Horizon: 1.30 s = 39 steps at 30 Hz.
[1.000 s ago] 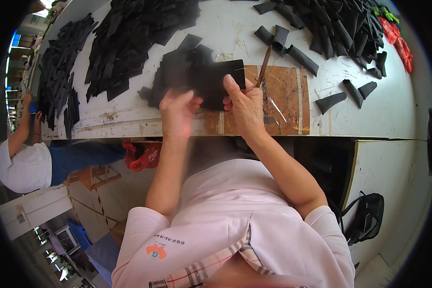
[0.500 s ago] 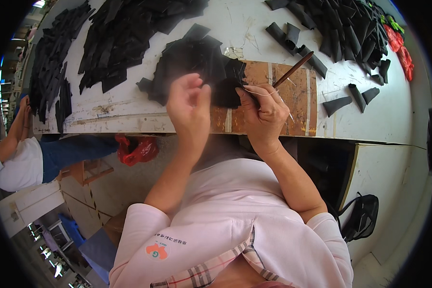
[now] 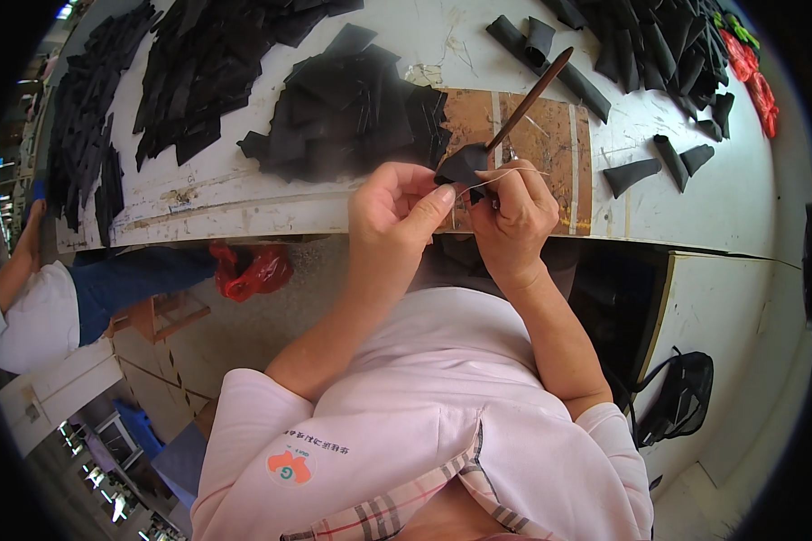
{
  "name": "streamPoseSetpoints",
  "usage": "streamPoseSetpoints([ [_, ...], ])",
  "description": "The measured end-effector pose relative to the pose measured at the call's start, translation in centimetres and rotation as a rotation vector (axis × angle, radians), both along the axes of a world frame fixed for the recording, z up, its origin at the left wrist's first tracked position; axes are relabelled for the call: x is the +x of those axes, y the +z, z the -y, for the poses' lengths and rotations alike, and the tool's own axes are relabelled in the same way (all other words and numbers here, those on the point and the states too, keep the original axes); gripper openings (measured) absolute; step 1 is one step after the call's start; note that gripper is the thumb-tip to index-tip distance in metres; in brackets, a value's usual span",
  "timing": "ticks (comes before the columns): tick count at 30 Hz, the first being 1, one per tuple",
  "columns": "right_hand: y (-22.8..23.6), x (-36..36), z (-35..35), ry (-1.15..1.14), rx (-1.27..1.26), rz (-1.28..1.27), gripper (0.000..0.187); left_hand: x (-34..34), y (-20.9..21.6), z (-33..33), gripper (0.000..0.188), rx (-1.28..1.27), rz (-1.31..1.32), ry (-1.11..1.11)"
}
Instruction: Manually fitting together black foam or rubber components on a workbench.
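A small folded piece of black fabric [image 3: 465,166] is held up over the near edge of the table between my two hands. My left hand [image 3: 395,209] is closed on its left side, the thumb pressed along the lower corner. On the other side my right hand [image 3: 519,212] pinches the piece. A slim brown stick [image 3: 532,96] slants up and away from the fabric; where its lower end sits is hidden. Pale thread [image 3: 501,177] loops over my right fingers. Just beyond lies a heap of flat black pieces [image 3: 343,122].
A brown board [image 3: 559,149] lies on the white table [image 3: 686,212]. More black pieces [image 3: 203,77] cover the far left. Rolled black pieces [image 3: 632,176] lie at right. A person [image 3: 32,307] works at the left, near a red plastic bag [image 3: 251,270].
My left hand has come right and closed on the black piece. My right hand has drawn it off the heap, nearer to me. The stick moved along with it.
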State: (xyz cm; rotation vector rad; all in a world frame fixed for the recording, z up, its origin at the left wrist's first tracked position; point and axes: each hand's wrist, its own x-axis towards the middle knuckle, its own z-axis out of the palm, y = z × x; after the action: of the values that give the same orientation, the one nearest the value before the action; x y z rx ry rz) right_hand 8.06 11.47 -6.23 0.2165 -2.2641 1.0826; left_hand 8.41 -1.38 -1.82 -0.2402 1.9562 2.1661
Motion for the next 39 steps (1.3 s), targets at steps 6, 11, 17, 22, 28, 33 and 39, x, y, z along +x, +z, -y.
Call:
streamPoseSetpoints([
  [6, 0.2, -0.2, -0.6, 0.056, 0.099, -0.065, 0.026, -0.8, -0.3, 0.1, 0.012, 0.237, 0.256, -0.027],
  [11, 0.1, -0.2, -1.4, 0.081, 0.277, -0.184, 0.028, -1.2, -0.9, -0.2, 0.011, 0.287, 0.274, 0.0],
  [17, 1.5, 1.6, -1.5, 0.287, -0.052, 0.264, 0.032, -0.8, -1.4, -0.6, 0.004, -0.123, -0.15, 0.005],
  [22, 2.2, 1.6, -2.1, 0.28, -0.356, 0.281, 0.018, -0.2, -1.0, -1.4, 0.005, -0.096, -0.212, -0.136],
  [28, 2.1, 0.4, -1.0, 0.1, -0.011, 0.055, 0.014, -0.3, -2.4, -2.4, 0.009, -0.553, -0.53, 0.202],
  [33, 1.5, -0.7, -2.1, 0.12, -0.314, 0.276, 0.014, -2.4, -1.2, -1.3, 0.021, 0.399, 0.035, 0.035],
  [39, 0.8, -0.3, -2.9, 0.567, -1.26, 0.831, 0.007, -2.3, -0.1, -0.6, 0.02, 0.342, 0.064, -0.15],
])
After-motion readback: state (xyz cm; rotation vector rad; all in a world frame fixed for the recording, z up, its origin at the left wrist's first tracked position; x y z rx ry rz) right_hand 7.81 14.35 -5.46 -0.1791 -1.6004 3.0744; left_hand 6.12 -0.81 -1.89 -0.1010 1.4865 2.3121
